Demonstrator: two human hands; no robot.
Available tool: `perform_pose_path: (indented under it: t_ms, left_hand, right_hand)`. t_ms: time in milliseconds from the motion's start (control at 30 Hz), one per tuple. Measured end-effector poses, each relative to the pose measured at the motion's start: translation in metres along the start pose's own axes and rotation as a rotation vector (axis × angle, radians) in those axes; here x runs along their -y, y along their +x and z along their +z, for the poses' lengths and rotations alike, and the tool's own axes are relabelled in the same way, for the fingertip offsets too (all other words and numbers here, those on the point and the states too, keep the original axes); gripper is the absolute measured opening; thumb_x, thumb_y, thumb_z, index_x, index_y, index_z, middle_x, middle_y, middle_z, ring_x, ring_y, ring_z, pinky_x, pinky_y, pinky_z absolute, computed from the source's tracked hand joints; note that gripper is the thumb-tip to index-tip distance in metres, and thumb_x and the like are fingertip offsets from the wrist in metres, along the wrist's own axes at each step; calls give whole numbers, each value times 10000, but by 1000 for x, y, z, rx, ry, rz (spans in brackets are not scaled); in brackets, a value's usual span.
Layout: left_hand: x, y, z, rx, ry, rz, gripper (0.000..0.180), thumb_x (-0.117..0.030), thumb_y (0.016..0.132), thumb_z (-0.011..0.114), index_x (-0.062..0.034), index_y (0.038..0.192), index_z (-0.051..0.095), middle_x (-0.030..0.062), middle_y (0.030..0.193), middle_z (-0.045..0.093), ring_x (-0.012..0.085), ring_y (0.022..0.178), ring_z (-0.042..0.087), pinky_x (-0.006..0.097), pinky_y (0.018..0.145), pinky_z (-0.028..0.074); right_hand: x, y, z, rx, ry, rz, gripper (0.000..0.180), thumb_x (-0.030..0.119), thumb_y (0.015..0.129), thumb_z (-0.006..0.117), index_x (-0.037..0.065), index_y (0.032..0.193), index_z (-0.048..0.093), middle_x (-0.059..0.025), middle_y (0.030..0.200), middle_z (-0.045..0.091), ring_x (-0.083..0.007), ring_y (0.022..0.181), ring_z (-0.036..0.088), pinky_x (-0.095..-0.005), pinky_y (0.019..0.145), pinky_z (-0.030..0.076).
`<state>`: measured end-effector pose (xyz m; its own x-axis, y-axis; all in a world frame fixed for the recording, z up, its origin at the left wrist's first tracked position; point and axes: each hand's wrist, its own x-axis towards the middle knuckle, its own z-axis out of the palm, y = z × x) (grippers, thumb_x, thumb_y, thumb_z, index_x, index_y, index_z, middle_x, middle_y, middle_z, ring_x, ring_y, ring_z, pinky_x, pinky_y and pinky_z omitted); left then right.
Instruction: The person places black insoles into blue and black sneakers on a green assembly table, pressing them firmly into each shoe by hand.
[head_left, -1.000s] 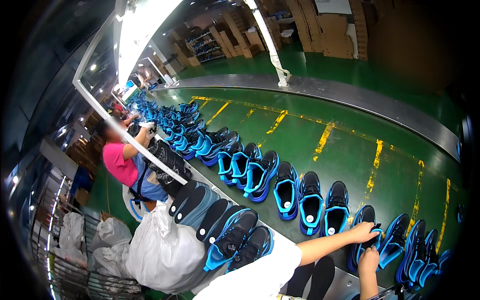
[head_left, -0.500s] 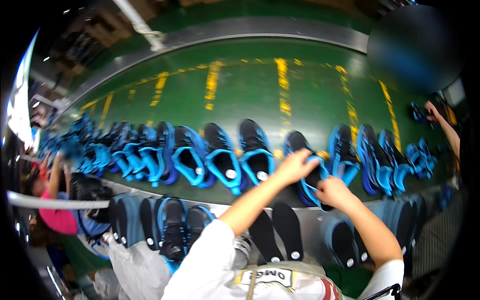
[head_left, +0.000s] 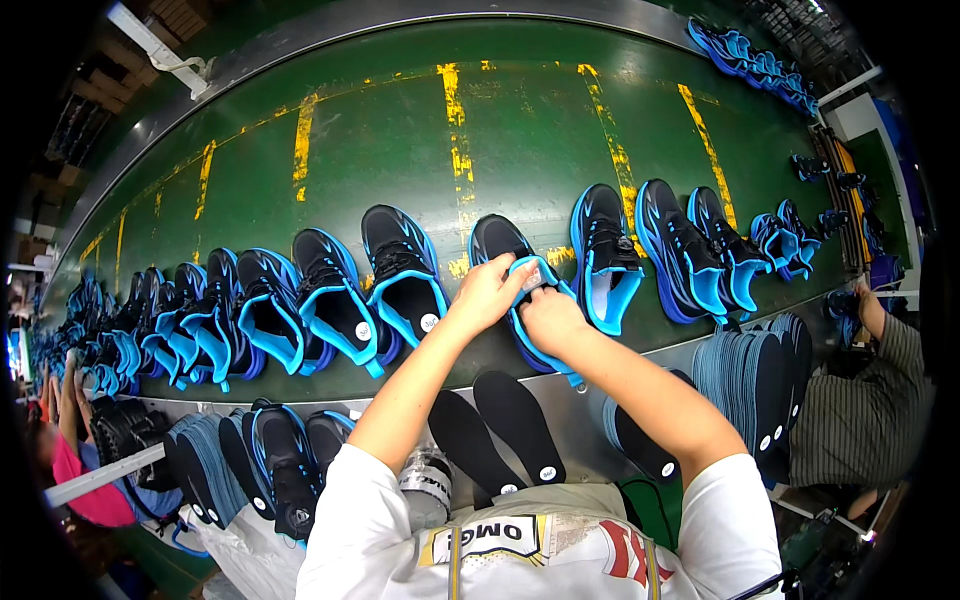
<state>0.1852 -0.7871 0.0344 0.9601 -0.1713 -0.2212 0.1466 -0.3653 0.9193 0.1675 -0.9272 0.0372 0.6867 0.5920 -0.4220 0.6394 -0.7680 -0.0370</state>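
While half a second ago I was only reaching, now my left hand (head_left: 492, 292) and right hand (head_left: 548, 318) have closed fingers gripping the black-and-blue mesh trainer (head_left: 520, 290) by its collar on the green conveyor belt's (head_left: 380, 150) near edge.

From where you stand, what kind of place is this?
Most likely a shoe factory assembly line: a long green conveyor belt carries a row of matching black-and-blue sneakers, loose black insoles lie on the bench, and both hands work inside one sneaker.

A shoe factory: rows of sneakers (head_left: 400, 275) line a green conveyor belt (head_left: 400, 130).
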Motion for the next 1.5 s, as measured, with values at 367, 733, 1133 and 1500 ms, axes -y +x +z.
perform_pose_path:
  t_ms: [367, 733, 1133, 1500]
  left_hand:
    - [0, 1, 2, 4, 12, 37, 343, -336, 842, 531, 7, 826, 531, 96, 591, 458, 125, 565, 423, 289, 525, 373]
    - [-15, 1, 9, -332, 674, 576, 262, -158, 744, 612, -82, 964, 491, 66, 666, 437, 218, 574, 487, 345, 532, 374]
    - [-9, -41, 4, -331, 991, 759, 186, -147, 640, 629, -127, 658, 446, 18, 631, 375, 166, 569, 432, 295, 524, 318]
    - [-29, 0, -73, -268, 326, 363, 107, -103, 888, 410, -5, 863, 447, 81, 752, 474, 168, 644, 453, 305, 591, 392]
  right_hand:
    - [-6, -4, -10, 361, -266, -145, 301, 190, 804, 485, 32, 1014, 632, -107, 1045, 572, -241, 1002, 494, -311, 851, 353]
    - [-11, -32, -50, 616, 157, -205, 548, 350, 846, 261, -75, 1073, 520, -199, 1025, 577, -257, 1089, 487, -453, 1064, 41]
    - [20, -140, 42, -541, 724, 163, 311, 127, 738, 651, 112, 1045, 604, -235, 1270, 372, -375, 1170, 385, -524, 957, 278]
    - [-4, -127, -2, -657, 931, 150, 354, 119, 804, 571, 25, 1139, 510, -172, 1132, 528, -310, 1062, 498, -397, 928, 363]
